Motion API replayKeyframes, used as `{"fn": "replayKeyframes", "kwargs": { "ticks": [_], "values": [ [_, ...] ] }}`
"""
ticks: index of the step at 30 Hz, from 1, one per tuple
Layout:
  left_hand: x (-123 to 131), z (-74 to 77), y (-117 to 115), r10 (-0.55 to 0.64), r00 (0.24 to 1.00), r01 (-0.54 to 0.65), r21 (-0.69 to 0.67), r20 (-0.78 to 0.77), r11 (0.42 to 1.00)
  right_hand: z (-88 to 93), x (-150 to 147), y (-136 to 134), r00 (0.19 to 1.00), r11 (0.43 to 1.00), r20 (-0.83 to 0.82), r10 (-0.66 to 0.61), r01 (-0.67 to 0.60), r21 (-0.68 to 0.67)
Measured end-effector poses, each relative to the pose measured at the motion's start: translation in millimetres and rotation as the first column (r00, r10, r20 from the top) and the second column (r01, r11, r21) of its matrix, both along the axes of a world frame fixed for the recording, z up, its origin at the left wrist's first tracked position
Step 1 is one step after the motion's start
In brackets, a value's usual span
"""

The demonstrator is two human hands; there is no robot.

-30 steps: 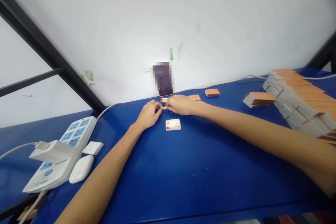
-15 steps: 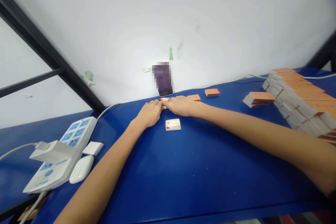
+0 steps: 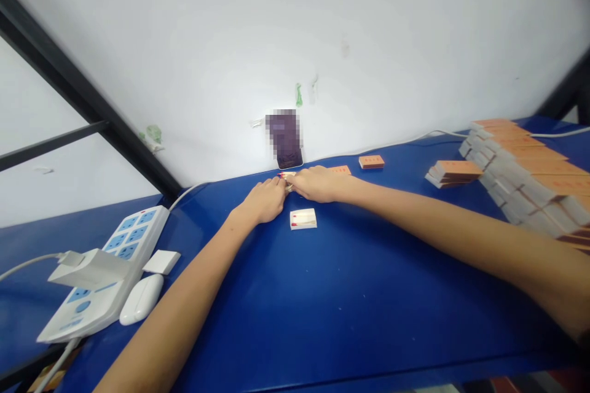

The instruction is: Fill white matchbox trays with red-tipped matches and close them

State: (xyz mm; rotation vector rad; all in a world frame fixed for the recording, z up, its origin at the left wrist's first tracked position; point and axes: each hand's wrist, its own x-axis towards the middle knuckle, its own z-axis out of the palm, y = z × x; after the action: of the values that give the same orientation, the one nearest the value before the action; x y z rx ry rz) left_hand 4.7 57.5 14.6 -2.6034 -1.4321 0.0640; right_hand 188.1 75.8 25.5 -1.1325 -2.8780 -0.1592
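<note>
Near the wall, my left hand point(image 3: 268, 199) and my right hand point(image 3: 316, 184) meet at a small group of matches point(image 3: 288, 175) with red heads. Both hands have their fingers closed at the matches; the fingertips are small and partly hidden, so what each one grips is unclear. Just in front of them lies an open white matchbox tray point(image 3: 303, 219) with a few red-headed matches in it. An orange matchbox point(image 3: 341, 170) is partly covered by my right hand. Another orange matchbox point(image 3: 371, 162) lies farther right.
A phone point(image 3: 286, 138) leans on the wall behind the hands. Stacked matchboxes point(image 3: 530, 166) and a smaller pile point(image 3: 454, 172) stand at right. On the left are a power strip point(image 3: 110, 270), a white earphone case point(image 3: 142, 299) and a white square item point(image 3: 161, 261).
My left hand has shifted slightly to the right, closer to my right hand. The whole view has moved a little; the objects on the table stay in place.
</note>
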Motion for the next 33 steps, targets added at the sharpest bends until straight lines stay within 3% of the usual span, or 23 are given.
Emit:
{"fn": "replayKeyframes", "kwargs": {
  "ticks": [8,13,16,19,21,23,28,33],
  "values": [
    [-1,10.5,0,-0.089,0.993,0.102,-0.169,0.084,0.98,9.9,2,-1,0.999,0.989,-0.034,-0.006,0.001,-0.146],
    [-1,29.0,-4,-0.128,0.973,0.182,-0.295,0.194,0.938,25.1,7,1,0.991,0.966,-0.122,0.058,-0.087,-0.242],
    [-2,46.5,-11,-0.083,0.978,0.157,-0.423,0.189,0.892,43.3,10,-5,0.987,0.921,-0.127,0.099,-0.14,-0.364],
    [0,60.5,-19,-0.077,0.987,0.145,-0.581,0.139,0.801,58.3,10,-15,0.98,0.854,-0.09,0.177,-0.198,-0.48],
    [3,63.8,-24,-0.096,0.988,0.153,-0.662,0.122,0.733,63.2,9,-20,0.977,0.832,-0.039,0.211,-0.201,-0.518],
    [7,61.9,-26,-0.113,0.984,0.179,-0.69,0.139,0.702,64.4,8,-23,0.977,0.83,0.008,0.214,-0.177,-0.529],
    [11,51.8,-24,-0.1,0.973,0.217,-0.67,0.209,0.71,61.4,8,-24,0.978,0.83,0.069,0.199,-0.131,-0.543],
    [12,58.3,-28,-0.098,0.97,0.221,-0.636,0.223,0.74,58.8,7,-23,0.979,0.795,0.081,0.187,-0.102,-0.598]
  ]
}}
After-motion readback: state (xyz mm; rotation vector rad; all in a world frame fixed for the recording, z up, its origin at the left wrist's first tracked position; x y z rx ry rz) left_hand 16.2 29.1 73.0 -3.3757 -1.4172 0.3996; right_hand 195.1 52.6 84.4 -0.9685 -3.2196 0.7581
